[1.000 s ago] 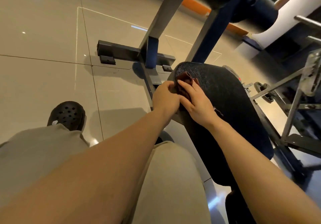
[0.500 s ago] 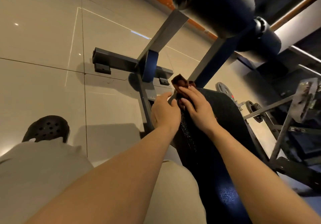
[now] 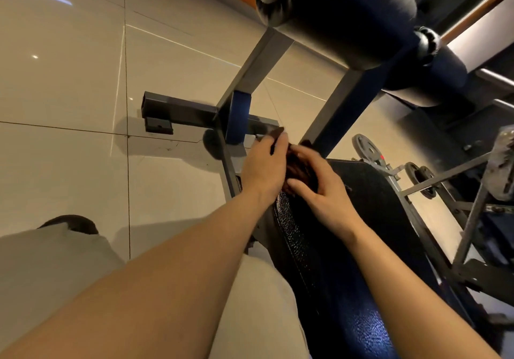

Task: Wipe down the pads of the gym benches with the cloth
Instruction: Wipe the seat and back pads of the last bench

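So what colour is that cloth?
Dark reddish-brown cloth, seen from the head view.

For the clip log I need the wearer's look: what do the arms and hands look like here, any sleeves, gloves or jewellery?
Both forearms are bare as far as the frame shows, with no sleeve in view. The left hand and right hand wear no gloves, and no watch, ring or wristband shows. Nails look short and unpainted, though slightly blurred. Below the arms, light beige trousers cover the legs.

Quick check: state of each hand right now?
Left hand: grips the cloth.
Right hand: fingers curled on the same cloth, at the bench pad end.
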{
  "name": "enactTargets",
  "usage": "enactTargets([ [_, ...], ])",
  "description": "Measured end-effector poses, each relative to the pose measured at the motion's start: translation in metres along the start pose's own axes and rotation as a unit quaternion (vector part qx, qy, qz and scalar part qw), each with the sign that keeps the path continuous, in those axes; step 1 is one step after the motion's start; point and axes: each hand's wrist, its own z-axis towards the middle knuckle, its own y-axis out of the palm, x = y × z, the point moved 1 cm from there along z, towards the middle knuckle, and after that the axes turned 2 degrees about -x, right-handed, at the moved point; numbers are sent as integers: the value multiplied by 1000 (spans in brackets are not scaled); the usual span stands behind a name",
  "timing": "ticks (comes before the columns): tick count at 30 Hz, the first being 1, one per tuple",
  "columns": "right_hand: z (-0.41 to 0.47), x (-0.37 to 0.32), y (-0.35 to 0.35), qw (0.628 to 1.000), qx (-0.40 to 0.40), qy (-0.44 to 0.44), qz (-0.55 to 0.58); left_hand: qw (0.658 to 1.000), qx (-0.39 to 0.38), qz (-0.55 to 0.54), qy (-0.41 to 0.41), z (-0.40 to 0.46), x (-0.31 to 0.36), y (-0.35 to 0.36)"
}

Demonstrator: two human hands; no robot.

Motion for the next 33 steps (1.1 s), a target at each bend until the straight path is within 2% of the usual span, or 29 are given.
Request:
enactTargets([
  [2, -15, 1, -4, 999, 5, 16, 43, 990, -133, 20, 44, 4, 8, 3],
  [4, -30, 9, -9, 994, 85, 24, 62, 954, -243, 155, 76, 4, 6, 7],
  [5, -37, 13, -10, 989, 131, 38, 61, 934, -257, 235, 83, 3, 3, 10],
  [7, -52, 20, -7, 977, 196, 77, 23, 921, -192, 322, 109, 1, 1, 15],
  [10, -65, 27, 4, 976, 197, 95, -6, 937, -53, 304, 162, -4, 4, 18],
  [12, -64, 27, 9, 976, 190, 104, -1, 954, 8, 266, 138, -7, 6, 17],
  [14, -59, 27, 11, 977, 178, 114, -17, 953, -20, 269, 136, -6, 7, 18],
  [17, -58, 26, 15, 981, 148, 119, -41, 889, -172, 400, 143, -1, 11, 24],
  [18, -59, 27, 16, 981, 145, 118, -47, 881, -185, 410, 146, 2, 11, 23],
  [19, -59, 27, 16, 981, 144, 116, -56, 890, -167, 397, 152, 5, 12, 22],
  [21, -60, 27, 16, 981, 135, 112, -79, 927, -87, 335, 143, 14, 7, 16],
  [24, -58, 26, 17, 979, 124, 121, -110, 978, 27, 205, -5, 34, -11, 4],
  [26, -57, 27, 17, 977, 124, 124, -122, 991, 12, 67, -117, 37, -20, 2],
  [28, -57, 27, 16, 977, 125, 124, -122, 979, -71, -51, -184, 34, -23, 7],
  [30, -56, 29, 15, 976, 125, 124, -125, 980, -109, -66, -153, 29, -27, 12],
  [33, -56, 28, 16, 975, 124, 125, -133, 992, -55, -48, -105, 24, -33, 8],
])
